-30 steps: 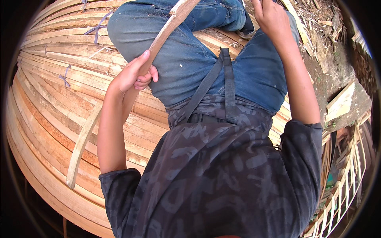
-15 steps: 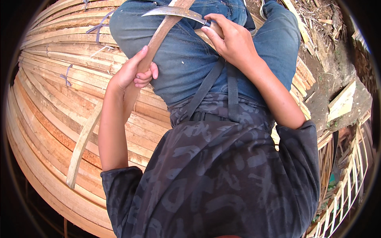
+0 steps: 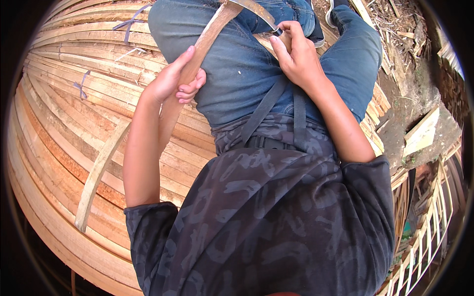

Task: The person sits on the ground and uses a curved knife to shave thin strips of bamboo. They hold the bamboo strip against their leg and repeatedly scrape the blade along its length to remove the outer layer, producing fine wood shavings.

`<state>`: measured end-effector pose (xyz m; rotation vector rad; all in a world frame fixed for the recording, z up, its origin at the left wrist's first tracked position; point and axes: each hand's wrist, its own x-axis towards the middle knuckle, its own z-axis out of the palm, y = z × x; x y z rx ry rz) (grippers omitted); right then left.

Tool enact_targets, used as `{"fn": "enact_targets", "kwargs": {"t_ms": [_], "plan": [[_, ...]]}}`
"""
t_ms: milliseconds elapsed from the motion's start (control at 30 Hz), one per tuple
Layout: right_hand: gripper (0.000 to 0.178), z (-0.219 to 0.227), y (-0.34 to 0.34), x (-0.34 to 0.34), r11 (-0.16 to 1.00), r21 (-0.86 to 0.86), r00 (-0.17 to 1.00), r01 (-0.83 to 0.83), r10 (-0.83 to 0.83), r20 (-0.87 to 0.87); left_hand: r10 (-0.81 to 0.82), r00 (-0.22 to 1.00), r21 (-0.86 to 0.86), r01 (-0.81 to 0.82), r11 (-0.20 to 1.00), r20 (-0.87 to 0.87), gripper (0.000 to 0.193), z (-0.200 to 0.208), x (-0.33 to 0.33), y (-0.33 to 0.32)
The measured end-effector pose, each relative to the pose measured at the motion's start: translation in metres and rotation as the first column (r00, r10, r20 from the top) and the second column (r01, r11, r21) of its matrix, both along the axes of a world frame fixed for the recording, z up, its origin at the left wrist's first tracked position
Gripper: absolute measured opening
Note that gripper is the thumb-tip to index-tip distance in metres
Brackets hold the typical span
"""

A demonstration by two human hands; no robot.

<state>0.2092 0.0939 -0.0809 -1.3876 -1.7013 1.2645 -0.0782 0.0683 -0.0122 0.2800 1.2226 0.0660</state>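
A long brown wooden strip (image 3: pixel 215 33) slants across my left thigh, its far end near the top of the view. My left hand (image 3: pixel 178 81) is closed around its middle, thumb laid along the wood; the near part runs down behind my forearm. In my right hand (image 3: pixel 302 60) is a sickle (image 3: pixel 259 12) with a curved metal blade and a wooden handle. The blade lies across the strip's far end, and its tip is cut off by the top edge of the view.
Stacked sawn wood strips (image 3: pixel 54 153) spread beneath me and to the left, some tied with purple cord (image 3: pixel 82 85). One loose pale strip (image 3: pixel 101 175) crosses the stack. Wood chips (image 3: pixel 402 37) and a pale offcut (image 3: pixel 422 130) lie on the ground at right, near a slatted wooden frame (image 3: pixel 429 237).
My right hand has moved the sickle away from me, toward the strip's far end. My left hand keeps its hold, and the whole view has shifted slightly.
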Motion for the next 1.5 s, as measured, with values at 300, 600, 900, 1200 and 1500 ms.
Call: {"fn": "enact_targets", "kwargs": {"t_ms": [300, 600, 900, 1200, 1500], "plan": [[0.024, -0.005, 0.020, 0.002, 0.990, 0.001, 0.983, 0.140, -0.139, -0.120, -0.060, 0.941, 0.291, 0.163, 0.943, -0.333, 0.074, 0.002, 0.028, -0.011], [0.027, 0.040, 0.035, 0.025, 0.967, 0.229, 0.975, -0.106, 0.057, 0.213, -0.048, 0.856, 0.366, 0.269, 0.891, -0.515, 0.070, 0.000, 0.038, -0.017], [0.029, 0.031, 0.059, 0.052, 0.908, 0.337, 0.910, -0.249, 0.100, 0.403, -0.058, 0.852, 0.415, 0.312, 0.854, -0.521, 0.071, -0.005, 0.038, -0.015], [0.041, 0.001, 0.103, 0.198, 0.918, 0.289, 0.621, 0.271, -0.396, 0.677, -0.027, 0.822, 0.425, 0.322, 0.846, -0.569, 0.073, -0.006, 0.037, -0.019], [0.022, 0.039, 0.021, 0.079, 0.979, 0.205, 0.910, 0.021, -0.103, 0.401, -0.057, 0.647, 0.371, 0.504, 0.780, -0.760, 0.076, -0.001, 0.064, -0.018]]}}
